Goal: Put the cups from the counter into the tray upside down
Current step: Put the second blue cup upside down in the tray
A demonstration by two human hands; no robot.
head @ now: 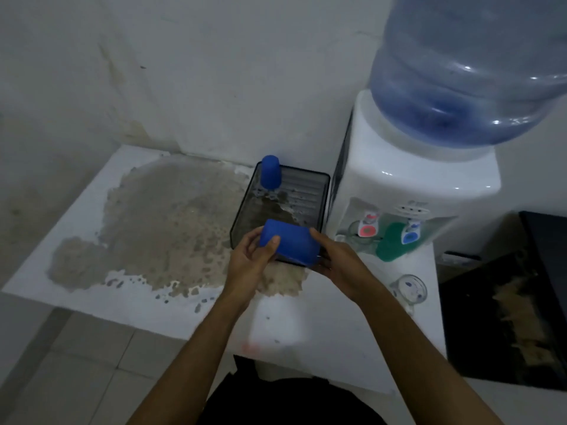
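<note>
Done: one blue plastic cup [271, 172] is standing inverted in the black mesh tray [324, 191]. In progress: left hand [250, 262] and right hand [339, 259] are clasping a second blue plastic cup [294, 245] sideways over the tray's near edge. Remaining: a clear glass cup [410, 289] is waiting on the white counter [92, 289].

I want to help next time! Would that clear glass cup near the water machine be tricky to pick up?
Probably a little. The glass cup looks see-through like real glass, so it might break if dropped. It seems to lie tipped on the counter, so it could roll when nudged. It may feel slippery.

Bare forearms, dark garment [276, 400]
</note>
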